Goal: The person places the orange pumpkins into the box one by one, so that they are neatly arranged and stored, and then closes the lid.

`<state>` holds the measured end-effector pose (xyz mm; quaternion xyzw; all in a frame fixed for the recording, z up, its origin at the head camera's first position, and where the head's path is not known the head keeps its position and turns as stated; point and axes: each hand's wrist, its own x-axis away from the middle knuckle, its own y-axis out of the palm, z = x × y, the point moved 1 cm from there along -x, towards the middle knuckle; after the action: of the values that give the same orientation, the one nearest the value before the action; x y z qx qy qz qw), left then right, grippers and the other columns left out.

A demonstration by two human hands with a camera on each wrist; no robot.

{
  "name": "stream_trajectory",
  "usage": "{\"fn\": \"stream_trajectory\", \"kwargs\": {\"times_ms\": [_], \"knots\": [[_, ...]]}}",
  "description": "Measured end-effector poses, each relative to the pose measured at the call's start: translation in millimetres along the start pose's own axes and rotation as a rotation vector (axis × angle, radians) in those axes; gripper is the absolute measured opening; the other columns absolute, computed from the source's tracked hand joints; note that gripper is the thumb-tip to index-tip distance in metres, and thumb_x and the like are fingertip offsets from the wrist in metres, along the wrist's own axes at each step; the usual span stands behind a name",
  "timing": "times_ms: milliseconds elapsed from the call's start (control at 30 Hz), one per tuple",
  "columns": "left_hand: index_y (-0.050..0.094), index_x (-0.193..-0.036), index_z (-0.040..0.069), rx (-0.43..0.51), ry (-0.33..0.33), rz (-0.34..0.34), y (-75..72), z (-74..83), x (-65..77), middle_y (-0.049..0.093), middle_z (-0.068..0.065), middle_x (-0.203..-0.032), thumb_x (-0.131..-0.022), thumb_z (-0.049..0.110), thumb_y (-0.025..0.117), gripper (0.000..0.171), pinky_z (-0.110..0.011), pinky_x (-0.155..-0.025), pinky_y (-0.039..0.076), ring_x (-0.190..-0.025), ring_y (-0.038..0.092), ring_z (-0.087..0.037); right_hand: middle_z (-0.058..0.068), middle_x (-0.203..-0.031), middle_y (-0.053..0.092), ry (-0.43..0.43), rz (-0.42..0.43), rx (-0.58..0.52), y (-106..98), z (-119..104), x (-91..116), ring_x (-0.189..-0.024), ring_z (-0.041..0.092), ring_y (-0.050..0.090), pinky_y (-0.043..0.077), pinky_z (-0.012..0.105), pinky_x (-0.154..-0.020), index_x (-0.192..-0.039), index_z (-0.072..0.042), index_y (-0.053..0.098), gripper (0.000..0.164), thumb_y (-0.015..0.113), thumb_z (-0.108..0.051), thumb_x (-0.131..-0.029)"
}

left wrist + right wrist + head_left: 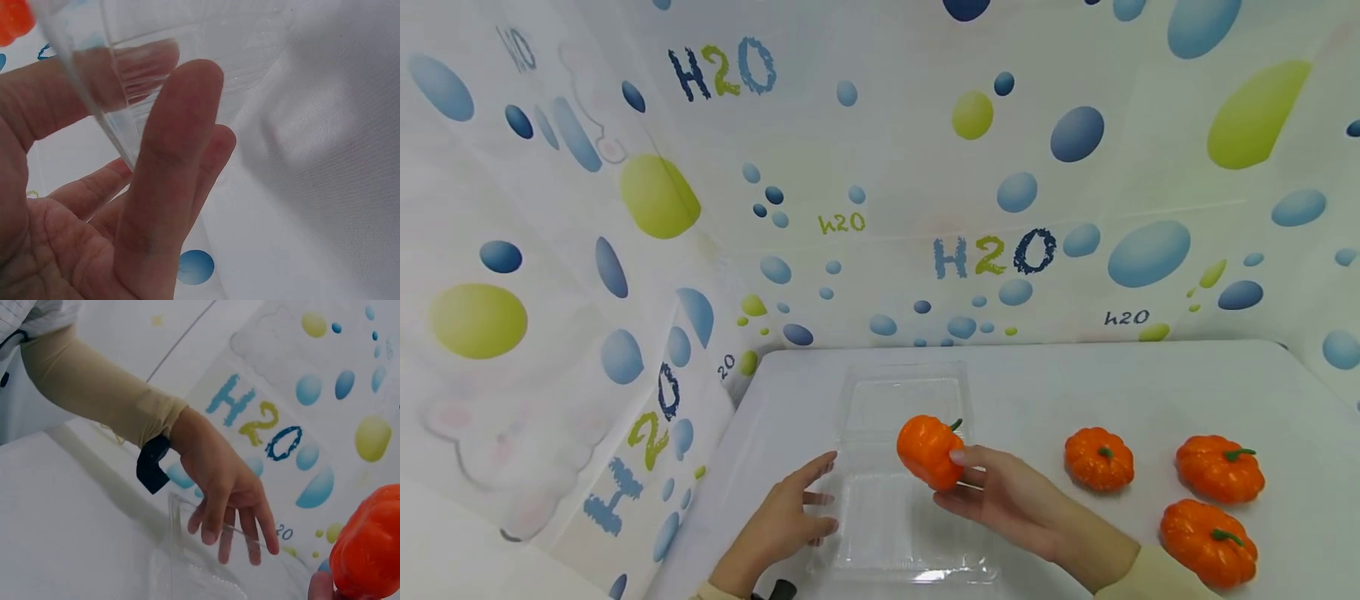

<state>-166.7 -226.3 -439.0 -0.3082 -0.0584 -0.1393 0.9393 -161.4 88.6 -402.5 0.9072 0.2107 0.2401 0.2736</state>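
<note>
Above an opened clear plastic container [891,533], my right hand [1011,500] holds a small orange pumpkin [928,450] with a green stem, its thumb and fingertips round one side. The same pumpkin [369,547] shows large in the right wrist view, with just a fingertip beneath it. My left hand [786,512] is at the container's left edge, fingers spread and fairly straight. Through the clear wall [94,94] in the left wrist view, part of one left finger is visible; whether the hand bears on the wall I cannot tell.
Several more objects lie on the white table [1030,375]: to the right, one round pumpkin [1099,460], another behind [1219,468] and a third nearer the front [1208,543]. The container's lid [906,400] lies folded back. Patterned sheets [887,150] rise behind and at the left.
</note>
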Motion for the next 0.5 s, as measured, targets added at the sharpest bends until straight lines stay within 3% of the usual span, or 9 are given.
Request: {"fn": "stream_trajectory", "kwargs": {"times_ms": [100, 267, 367, 500], "knots": [[0.039, -0.155, 0.009, -0.007, -0.014, 0.000, 0.7, -0.9, 0.0, 0.041, -0.026, -0.153, -0.076, 0.000, 0.083, 0.091, -0.034, -0.061, 0.060, -0.115, 0.062, -0.042, 0.022, -0.138, 0.050, 0.026, 0.023, -0.053, 3, 2, -5, -0.120, 0.036, 0.057, 0.047, 0.045, -0.106, -0.146, -0.002, 0.028, 0.066, 0.063, -0.029, -0.098], [0.039, -0.154, 0.008, -0.015, -0.017, -0.001, 1.8, -1.1, -0.4, 0.041, -0.026, -0.153, -0.077, 0.001, 0.083, 0.089, -0.034, -0.063, 0.061, -0.115, 0.062, -0.042, 0.023, -0.141, 0.048, 0.033, 0.044, -0.030, 8, 7, -16, -0.125, 0.037, 0.053, 0.048, 0.042, -0.105, -0.149, -0.003, 0.027, 0.069, 0.063, -0.032, -0.098], [0.040, -0.154, 0.008, -0.017, -0.017, 0.000, 2.2, -0.6, -0.9, 0.042, -0.026, -0.152, -0.077, 0.001, 0.083, 0.089, -0.034, -0.063, 0.061, -0.115, 0.062, -0.042, 0.021, -0.139, 0.050, 0.004, 0.055, 0.075, 11, 12, -25, -0.122, 0.035, 0.054, 0.050, 0.042, -0.103, -0.148, 0.001, 0.031, 0.068, 0.065, -0.028, -0.097], [0.040, -0.155, 0.010, -0.019, -0.035, -0.006, 1.5, -0.2, -1.6, 0.042, -0.025, -0.152, -0.077, 0.003, 0.084, 0.090, -0.036, -0.065, 0.062, -0.114, 0.062, -0.041, 0.020, -0.137, 0.052, -0.079, 0.079, 0.296, 12, 20, -39, -0.113, 0.030, 0.061, 0.054, 0.042, -0.098, -0.148, 0.005, 0.034, 0.072, 0.071, -0.021, -0.093]]}}
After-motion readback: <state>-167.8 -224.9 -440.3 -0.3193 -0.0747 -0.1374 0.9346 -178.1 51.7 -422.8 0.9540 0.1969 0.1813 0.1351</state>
